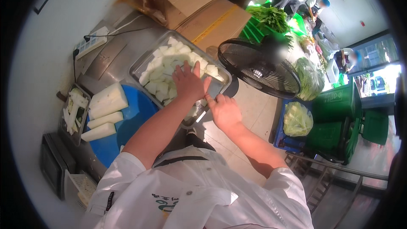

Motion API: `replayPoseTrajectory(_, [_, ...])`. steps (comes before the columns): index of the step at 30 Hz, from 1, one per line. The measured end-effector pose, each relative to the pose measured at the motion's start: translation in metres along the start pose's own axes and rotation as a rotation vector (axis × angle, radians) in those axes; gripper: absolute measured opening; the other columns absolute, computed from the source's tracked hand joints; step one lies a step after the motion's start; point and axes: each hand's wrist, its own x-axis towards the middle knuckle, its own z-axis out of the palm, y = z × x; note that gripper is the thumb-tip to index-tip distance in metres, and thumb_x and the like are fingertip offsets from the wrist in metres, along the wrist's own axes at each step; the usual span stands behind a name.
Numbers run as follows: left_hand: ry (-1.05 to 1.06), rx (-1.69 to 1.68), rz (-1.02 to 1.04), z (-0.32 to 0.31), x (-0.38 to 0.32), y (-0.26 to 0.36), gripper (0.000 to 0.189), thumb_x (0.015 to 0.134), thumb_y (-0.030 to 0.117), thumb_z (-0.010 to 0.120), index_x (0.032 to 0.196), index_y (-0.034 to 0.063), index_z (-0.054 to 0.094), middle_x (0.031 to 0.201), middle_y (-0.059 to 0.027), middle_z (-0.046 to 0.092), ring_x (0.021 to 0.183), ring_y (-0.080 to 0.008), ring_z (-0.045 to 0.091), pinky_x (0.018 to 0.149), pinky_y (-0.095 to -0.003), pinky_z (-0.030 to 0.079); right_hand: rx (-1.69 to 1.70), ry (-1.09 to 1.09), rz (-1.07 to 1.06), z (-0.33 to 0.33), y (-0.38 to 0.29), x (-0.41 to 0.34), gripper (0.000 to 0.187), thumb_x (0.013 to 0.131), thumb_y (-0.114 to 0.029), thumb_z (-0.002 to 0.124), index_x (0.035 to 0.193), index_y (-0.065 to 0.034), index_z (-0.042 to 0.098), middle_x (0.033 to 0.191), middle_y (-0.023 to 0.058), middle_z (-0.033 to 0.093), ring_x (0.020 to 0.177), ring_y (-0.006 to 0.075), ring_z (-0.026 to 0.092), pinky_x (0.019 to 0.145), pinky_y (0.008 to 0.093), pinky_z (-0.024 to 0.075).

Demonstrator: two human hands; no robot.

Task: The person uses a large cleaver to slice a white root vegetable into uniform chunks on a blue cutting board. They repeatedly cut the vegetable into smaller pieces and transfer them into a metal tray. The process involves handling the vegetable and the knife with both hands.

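My left hand (pixel 190 82) lies over the pale, peeled vegetable chunks (pixel 159 84) in a rectangular steel tray (pixel 136 67), its fingers spread and touching them. My right hand (pixel 225 112) is closed on the tray's near right rim, its thumb side close to my left thumb. A strip of bare metal tray bottom shows beside the left thumb. Left of the tray, a large peeled block (pixel 108 100) and two thinner lengths (pixel 103 126) of the same pale vegetable rest on a round blue cutting board (pixel 135 102). My left forearm hides part of the board.
A small tray of trimmings (pixel 75 111) and a power strip (pixel 92 42) sit along the wall. Cardboard boxes (pixel 210 22) stand beyond the tray. To the right are a black fan (pixel 259 68), bagged vegetables (pixel 297 118), green bins (pixel 334 111) and a metal rack (pixel 337 168). Several people work farther off.
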Motion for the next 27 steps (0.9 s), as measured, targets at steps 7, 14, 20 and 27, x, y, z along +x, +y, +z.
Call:
replayPoseTrajectory(7, [-0.023,0.035,-0.076,0.025,0.044,-0.016,0.068,0.1,0.05,0.052,0.157,0.0181,0.036,0.164,-0.0199,0.027,0.152,-0.0453,0.021,0.12,-0.0655,0.015,0.127,0.053,0.078,0.003,0.034,-0.073,0.052,0.082,-0.009,0.06,0.133,-0.0163,0.064,0.095,0.0087,0.061,0.091,0.0269,0.065,0.084,0.0401,0.0496])
replayPoseTrajectory(14, [0.31,-0.186,-0.005,0.005,0.045,-0.124,0.054,0.093,0.035,0.067,0.14,0.009,0.057,0.146,-0.0195,0.053,0.136,-0.0409,0.047,0.115,-0.0507,0.034,0.493,0.053,0.401,-0.013,0.033,-0.152,0.042,0.08,-0.007,0.067,0.122,-0.0145,0.066,0.084,0.011,0.066,0.075,0.0299,0.068,0.071,0.0414,0.0552])
replayPoseTrajectory(20, [0.394,-0.31,0.034,-0.067,-0.129,-0.234,0.041,0.089,0.016,0.071,0.127,0.0034,0.062,0.124,-0.0201,0.063,0.117,-0.0408,0.058,0.102,-0.0441,0.046,0.749,-0.058,0.468,0.028,-0.028,-0.126,0.029,0.091,-0.021,0.069,0.118,-0.0098,0.061,0.082,0.0193,0.071,0.075,0.0412,0.07,0.067,0.0494,0.0563])
replayPoseTrajectory(27, [0.057,-0.106,-0.38,-0.078,-0.33,-0.281,0.064,0.082,0.028,0.081,0.135,0.0034,0.054,0.129,-0.0217,0.06,0.119,-0.0426,0.056,0.102,-0.0481,0.046,0.705,-0.182,-0.131,0.026,-0.104,-0.068,0.032,0.094,-0.017,0.064,0.123,-0.007,0.057,0.09,0.0212,0.071,0.081,0.0424,0.069,0.072,0.0507,0.0558])
